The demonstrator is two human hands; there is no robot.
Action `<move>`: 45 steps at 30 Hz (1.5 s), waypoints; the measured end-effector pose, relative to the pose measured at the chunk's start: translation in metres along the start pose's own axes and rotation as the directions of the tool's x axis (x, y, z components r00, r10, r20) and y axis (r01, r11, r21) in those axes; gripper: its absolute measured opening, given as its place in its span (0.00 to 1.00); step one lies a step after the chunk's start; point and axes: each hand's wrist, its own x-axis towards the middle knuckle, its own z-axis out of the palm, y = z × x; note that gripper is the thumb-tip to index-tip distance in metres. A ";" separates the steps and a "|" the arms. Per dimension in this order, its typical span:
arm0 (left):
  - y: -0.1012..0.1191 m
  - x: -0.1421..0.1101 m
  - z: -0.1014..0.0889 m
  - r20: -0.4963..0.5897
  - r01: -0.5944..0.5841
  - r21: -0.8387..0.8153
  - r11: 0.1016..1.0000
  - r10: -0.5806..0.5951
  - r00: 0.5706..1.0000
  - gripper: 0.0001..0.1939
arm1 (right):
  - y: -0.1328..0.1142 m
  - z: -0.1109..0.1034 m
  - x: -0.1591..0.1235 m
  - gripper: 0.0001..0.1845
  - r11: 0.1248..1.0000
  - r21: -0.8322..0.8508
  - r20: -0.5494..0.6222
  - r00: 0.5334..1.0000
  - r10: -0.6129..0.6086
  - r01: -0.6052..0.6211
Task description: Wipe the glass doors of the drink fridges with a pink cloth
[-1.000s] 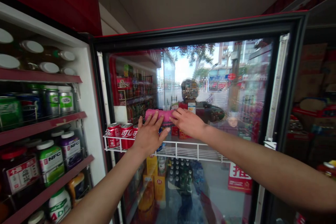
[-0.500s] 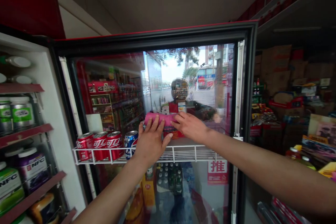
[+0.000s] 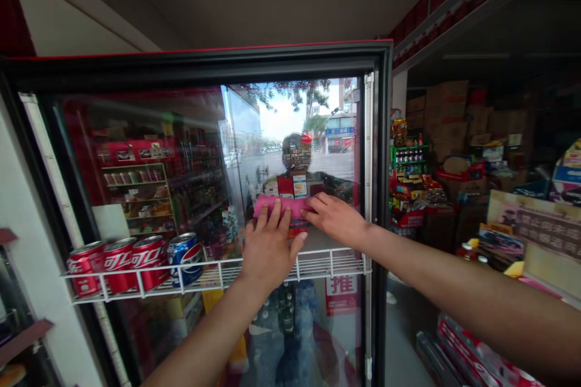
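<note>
A folded pink cloth (image 3: 297, 207) is stretched sideways between my hands in front of the glass of an open fridge door (image 3: 181, 121). Over its left part lie the fingers of my left hand (image 3: 267, 248), bent down onto it with the thumb apart. My right hand (image 3: 336, 217) grips the right end, fingertips pressed together. Both hands are above the white wire door rack (image 3: 290, 269). Left of my hands on that rack stand several red cola cans (image 3: 118, 263) and a blue Pepsi can (image 3: 184, 259). Whether the cloth touches the glass I cannot tell.
At far left is the white inner wall of the fridge (image 3: 27, 242), with shelf edges beside it. A red and white sign (image 3: 342, 296) shows through the glass. Boxes (image 3: 447, 109) and shop goods stand at the right. Street and shelves reflect in the glass.
My view has turned to the right, so the door, rack and cans sit further left in the picture. Both hands stay on the pink cloth, and they are now nearer the door's right side.
</note>
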 end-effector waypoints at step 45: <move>0.055 0.152 -0.062 -0.264 -0.020 0.161 0.987 0.062 0.963 0.38 | 0.136 -0.076 0.008 0.17 0.921 -0.317 -0.248 0.957 0.149 -0.225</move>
